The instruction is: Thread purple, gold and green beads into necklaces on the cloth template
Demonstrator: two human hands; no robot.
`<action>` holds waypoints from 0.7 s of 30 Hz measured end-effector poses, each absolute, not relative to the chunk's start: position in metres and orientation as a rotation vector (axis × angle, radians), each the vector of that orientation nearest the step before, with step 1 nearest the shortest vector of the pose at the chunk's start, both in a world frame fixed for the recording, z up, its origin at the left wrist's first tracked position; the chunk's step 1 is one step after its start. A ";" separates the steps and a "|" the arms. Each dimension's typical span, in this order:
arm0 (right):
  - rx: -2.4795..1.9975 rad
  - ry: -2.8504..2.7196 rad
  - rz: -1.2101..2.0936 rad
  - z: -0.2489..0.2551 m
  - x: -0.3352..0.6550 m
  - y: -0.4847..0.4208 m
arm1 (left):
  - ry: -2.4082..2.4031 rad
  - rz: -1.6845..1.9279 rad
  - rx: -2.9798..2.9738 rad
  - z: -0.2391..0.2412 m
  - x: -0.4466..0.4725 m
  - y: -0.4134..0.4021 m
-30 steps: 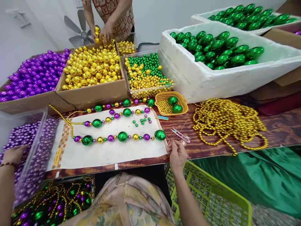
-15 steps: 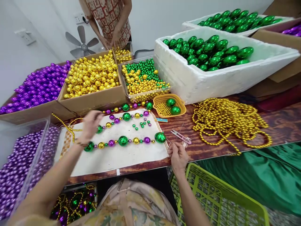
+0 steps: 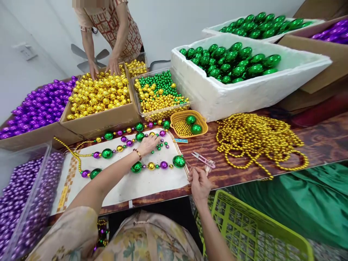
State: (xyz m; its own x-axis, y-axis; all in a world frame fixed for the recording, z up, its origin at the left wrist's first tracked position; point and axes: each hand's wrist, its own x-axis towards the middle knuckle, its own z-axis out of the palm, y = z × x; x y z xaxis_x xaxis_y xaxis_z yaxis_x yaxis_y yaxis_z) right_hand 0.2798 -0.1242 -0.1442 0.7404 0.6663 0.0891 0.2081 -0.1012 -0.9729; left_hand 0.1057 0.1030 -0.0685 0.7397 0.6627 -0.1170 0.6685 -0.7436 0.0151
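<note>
Here's the right hand (image 3: 200, 184) beside the white cloth's (image 3: 122, 190) edge, fingers pinched on a thin thread (image 3: 189, 165) running toward the large green bead (image 3: 179, 161) at the near end of the front bead strand (image 3: 163, 165), laid across that cloth! The left hand (image 3: 149, 144) is out among the small loose beads (image 3: 165, 144), fingers curled downward, and whether they grip one I can't tell. These beads look light, hard and slick, likely to roll, while the limp thread seems best pinched close to its tip.

Bright, soft light glints off green beads (image 3: 178, 161), and the view's edges look stretched.
</note>
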 end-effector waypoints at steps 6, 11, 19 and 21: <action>-1.656 -0.709 0.443 -0.146 0.281 -0.124 | 1.177 -0.129 2.859 -0.065 0.105 0.099; -1.641 -0.697 0.450 -0.147 0.281 -0.124 | 1.285 0.030 2.772 -0.051 0.101 0.093; -1.500 -0.676 0.629 -0.123 0.286 -0.123 | 0.881 0.918 1.042 -0.012 0.083 0.054; -1.500 -0.763 0.668 -0.111 0.288 -0.125 | 0.741 0.912 0.794 0.000 0.081 0.041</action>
State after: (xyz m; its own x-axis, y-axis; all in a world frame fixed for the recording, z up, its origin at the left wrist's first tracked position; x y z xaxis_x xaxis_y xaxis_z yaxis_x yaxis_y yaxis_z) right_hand 0.2875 -0.1251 -0.1113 0.6121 0.7902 0.0312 0.0733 -0.0174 -0.9972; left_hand 0.0808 0.0411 0.0000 0.4176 0.8837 -0.2114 -0.3878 0.3837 0.8381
